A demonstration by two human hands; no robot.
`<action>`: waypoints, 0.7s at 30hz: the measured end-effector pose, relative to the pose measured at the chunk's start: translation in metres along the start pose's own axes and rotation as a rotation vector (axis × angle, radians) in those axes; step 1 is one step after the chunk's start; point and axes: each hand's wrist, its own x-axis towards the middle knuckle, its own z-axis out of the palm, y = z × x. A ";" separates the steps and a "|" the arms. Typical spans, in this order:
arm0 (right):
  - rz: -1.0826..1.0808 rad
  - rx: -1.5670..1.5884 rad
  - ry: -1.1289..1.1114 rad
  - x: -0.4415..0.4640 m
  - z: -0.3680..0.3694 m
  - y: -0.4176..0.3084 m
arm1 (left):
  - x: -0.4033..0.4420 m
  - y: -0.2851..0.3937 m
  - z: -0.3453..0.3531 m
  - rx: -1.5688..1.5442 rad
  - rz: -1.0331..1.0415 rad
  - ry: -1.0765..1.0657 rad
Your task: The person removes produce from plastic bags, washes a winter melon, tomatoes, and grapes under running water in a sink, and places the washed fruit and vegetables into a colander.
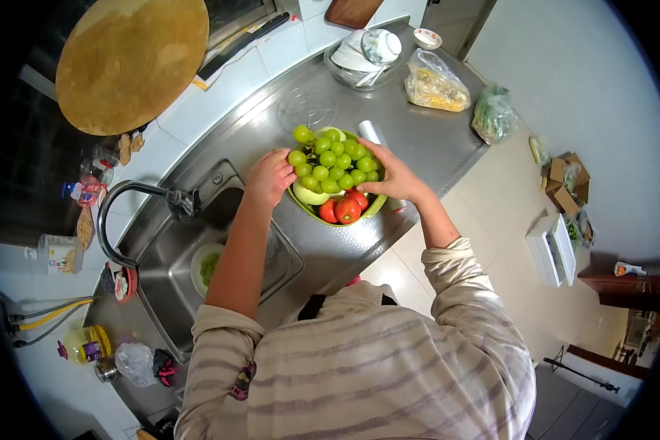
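A large bunch of green grapes [336,163] lies on top of the fruit in a bowl with a yellow-green rim [376,208]. My left hand [271,178] grips the left side of the bunch with curled fingers. On the other side, my right hand [390,174] spans the grapes between thumb and fingers. Several red fruits [347,210], perhaps apples, sit in the front of the bowl, beside a pale green round fruit [309,194]. The undersides of the grapes and some fingertips are hidden.
The steel sink [170,258] at left contains a white bowl [198,273] with green pieces. Behind my hands stand a clear lid [307,110], a white roll [372,133], stacked dishes [359,55] and a bagged yellow food [436,84]. A faucet [104,220] arches over the sink.
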 end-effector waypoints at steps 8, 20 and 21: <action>0.019 -0.012 0.027 -0.009 -0.006 -0.014 | -0.014 0.006 -0.007 0.000 0.056 -0.043; -0.302 0.088 -0.254 0.010 0.154 -0.141 | -0.156 -0.148 -0.329 0.722 -0.020 0.897; -0.295 0.150 -0.337 0.012 0.180 -0.139 | -0.173 -0.144 -0.342 0.786 -0.061 0.902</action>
